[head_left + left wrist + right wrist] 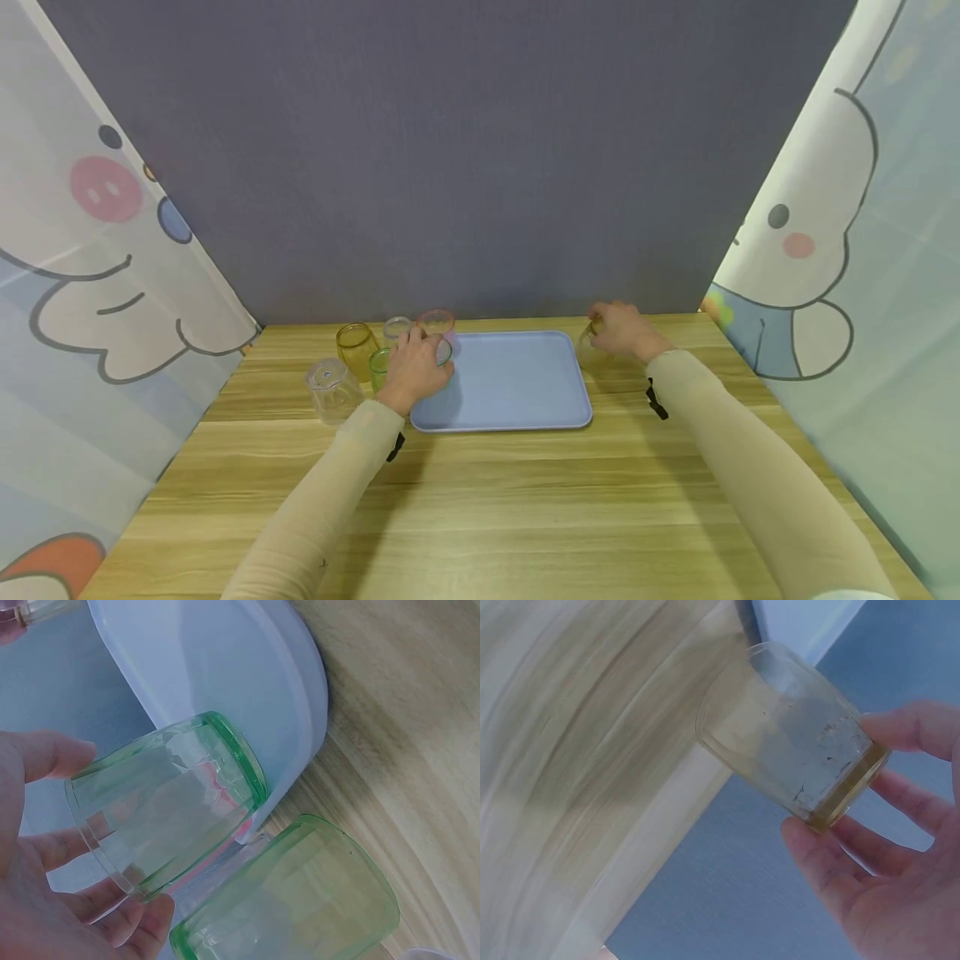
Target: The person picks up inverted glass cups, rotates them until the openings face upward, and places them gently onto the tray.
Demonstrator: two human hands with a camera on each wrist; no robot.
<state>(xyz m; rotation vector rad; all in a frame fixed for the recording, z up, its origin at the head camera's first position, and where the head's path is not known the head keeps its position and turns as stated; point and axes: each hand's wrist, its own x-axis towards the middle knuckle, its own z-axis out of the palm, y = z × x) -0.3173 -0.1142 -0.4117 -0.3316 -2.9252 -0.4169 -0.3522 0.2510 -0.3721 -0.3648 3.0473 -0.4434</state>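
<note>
My left hand (pixel 415 372) grips a green-tinted glass (pixel 169 806) around its rim, the thick green base pointing down at the left end of a pale blue tray (pixel 517 379). Close beside it stands a second green glass (pixel 300 896), partly behind the hand in the head view. Just off the tray's right edge, my right hand (pixel 621 329) holds a faintly amber glass (pixel 791 735). Thumb and fingertips pinch this one by its thick amber base, so it is upside down with the mouth toward the wooden table.
Left of the tray stand a darker amber glass (pixel 356 352) and a clear glass (pixel 333 392). Behind the left hand are another clear glass (pixel 397 327) and a pink glass (pixel 441 323). A grey panel (pixel 480 167) closes off the table's far edge; printed curtains hang at both sides.
</note>
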